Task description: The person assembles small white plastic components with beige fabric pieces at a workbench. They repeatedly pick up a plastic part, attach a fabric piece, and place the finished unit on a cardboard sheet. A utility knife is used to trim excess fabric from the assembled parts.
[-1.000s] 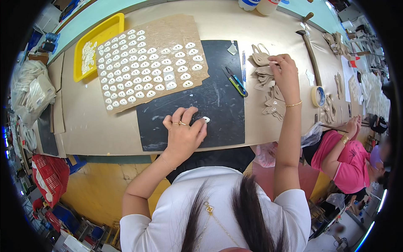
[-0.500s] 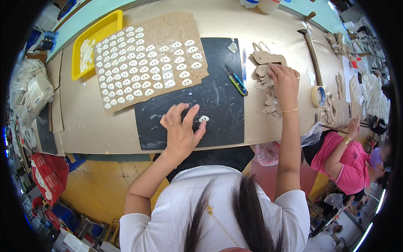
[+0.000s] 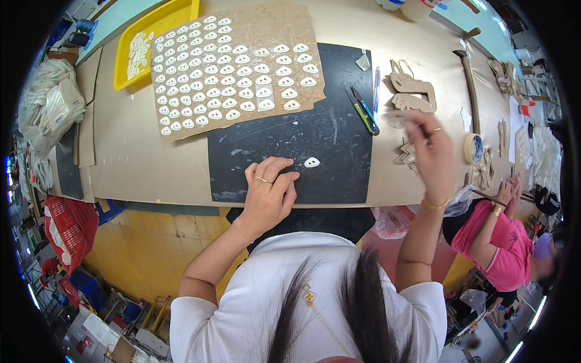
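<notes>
My left hand (image 3: 268, 192) rests on the black mat (image 3: 254, 145), fingers bent and slightly apart, with nothing visible in them. Just beyond its fingertips, apart from them, lies one small white rounded piece with two dark holes (image 3: 311, 162). My right hand (image 3: 433, 154) is over the table right of the mat, its fingers smeared by motion; whether they hold anything is unclear. Nearest to it are a stack of beige cut-out pieces (image 3: 414, 104) and a smaller fanned pile of beige pieces (image 3: 407, 154).
Rows of similar white pieces cover a brown sheet (image 3: 302, 27) overlapping the mat. A yellow tray (image 3: 121, 72) holds loose white bits. Green-and-blue snips (image 3: 363, 112), a pen (image 3: 377, 91), a tape roll (image 3: 472, 148) and a hammer (image 3: 471, 91) lie rightward. A person in pink (image 3: 505, 236) is at right.
My left hand has let go of the white piece, drawn its fingers in and come down on the mat. My right hand has moved off the beige stack toward me. The whole view has shifted slightly.
</notes>
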Motion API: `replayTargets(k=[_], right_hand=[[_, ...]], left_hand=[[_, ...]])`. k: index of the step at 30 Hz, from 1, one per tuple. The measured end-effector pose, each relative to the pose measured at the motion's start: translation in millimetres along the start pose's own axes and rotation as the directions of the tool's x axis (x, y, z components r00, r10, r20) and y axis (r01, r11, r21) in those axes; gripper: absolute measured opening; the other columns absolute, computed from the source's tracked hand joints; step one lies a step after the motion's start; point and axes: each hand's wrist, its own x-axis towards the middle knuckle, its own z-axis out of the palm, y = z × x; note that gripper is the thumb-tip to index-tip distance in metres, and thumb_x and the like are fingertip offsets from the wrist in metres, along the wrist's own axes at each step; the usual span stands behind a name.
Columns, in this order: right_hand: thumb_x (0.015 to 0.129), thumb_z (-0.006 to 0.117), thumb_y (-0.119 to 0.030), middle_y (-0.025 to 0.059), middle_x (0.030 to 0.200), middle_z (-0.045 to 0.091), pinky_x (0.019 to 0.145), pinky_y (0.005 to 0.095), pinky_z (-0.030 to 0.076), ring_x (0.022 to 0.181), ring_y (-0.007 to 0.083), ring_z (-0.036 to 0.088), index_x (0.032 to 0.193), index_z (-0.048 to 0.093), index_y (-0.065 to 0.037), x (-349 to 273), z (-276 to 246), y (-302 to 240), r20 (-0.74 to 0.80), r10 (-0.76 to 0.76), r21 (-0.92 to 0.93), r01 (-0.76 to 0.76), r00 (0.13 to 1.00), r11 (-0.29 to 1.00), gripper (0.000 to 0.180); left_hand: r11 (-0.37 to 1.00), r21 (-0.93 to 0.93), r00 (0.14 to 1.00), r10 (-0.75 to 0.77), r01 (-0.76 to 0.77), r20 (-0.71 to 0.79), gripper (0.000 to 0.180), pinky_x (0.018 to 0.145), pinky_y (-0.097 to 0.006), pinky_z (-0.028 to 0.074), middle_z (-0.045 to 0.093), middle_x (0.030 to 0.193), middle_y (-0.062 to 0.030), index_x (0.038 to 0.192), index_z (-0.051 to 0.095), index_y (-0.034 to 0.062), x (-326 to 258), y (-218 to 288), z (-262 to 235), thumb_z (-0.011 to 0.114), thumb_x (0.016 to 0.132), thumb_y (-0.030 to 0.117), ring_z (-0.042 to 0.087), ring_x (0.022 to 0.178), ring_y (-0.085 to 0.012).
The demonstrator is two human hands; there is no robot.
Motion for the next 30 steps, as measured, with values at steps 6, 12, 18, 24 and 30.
replayTargets(k=[6,12,18,24,30], right_hand=[[0.09,0.074,-0.015,0.0131,0.083,0.072,0.065,0.033,0.052,0.069,0.0251,0.067,0.095,0.071,-0.001,-33.3,75.7,-25.4,0.416,0.037,0.026,-0.052,0.909,0.998,0.014],[0.089,0.075,-0.018,0.014,0.077,0.071,0.061,0.0343,0.051,0.062,0.0245,0.065,0.089,0.07,0.0,-39.2,100.8,-16.7,0.394,0.055,0.054,-0.082,0.918,0.995,0.019],[0.089,0.076,-0.018,0.0143,0.075,0.071,0.058,0.0343,0.05,0.059,0.0252,0.065,0.087,0.07,0.0,-45.5,107.5,-13.2,0.319,0.028,0.068,-0.053,0.947,0.996,0.019],[0.088,0.075,-0.017,0.0149,0.076,0.071,0.059,0.0361,0.052,0.061,0.0273,0.068,0.086,0.07,0.0,-48.9,108.8,-13.8,0.279,0.024,0.082,-0.049,0.96,0.995,0.018],[0.088,0.075,-0.018,0.0154,0.076,0.071,0.059,0.0366,0.052,0.061,0.0288,0.067,0.085,0.07,-0.001,-47.6,107.5,-15.2,0.291,0.014,0.041,-0.027,0.957,0.999,0.018]], left_hand=[[0.999,0.004,0.999,0.037,-0.037,0.025,0.03,0.098,-0.047,0.037,0.062,0.122,-0.008,0.104,0.065,0.008,-1.4,1.0,-1.3,0.071,0.075,0.003,0.056,0.12,-0.0283],[0.999,0.02,0.999,0.035,-0.036,0.028,0.035,0.098,-0.046,0.038,0.062,0.121,-0.0077,0.109,0.067,0.0085,-0.9,2.5,-0.9,0.071,0.076,0.002,0.056,0.12,-0.0292],[0.996,0.071,0.997,0.041,-0.045,0.067,0.049,0.098,-0.047,0.037,0.061,0.122,-0.007,0.121,0.069,0.0111,-0.3,4.7,-2.2,0.07,0.073,0.002,0.054,0.119,-0.0295],[0.993,0.103,0.996,0.047,-0.054,0.073,0.051,0.099,-0.047,0.035,0.061,0.122,-0.0064,0.122,0.07,0.0121,0.0,4.9,0.9,0.07,0.072,0.003,0.053,0.119,-0.0291],[0.991,0.12,0.996,0.04,-0.05,0.086,0.051,0.099,-0.047,0.035,0.061,0.123,-0.0059,0.122,0.07,0.0122,1.2,6.4,0.5,0.071,0.072,0.004,0.052,0.119,-0.0284]])
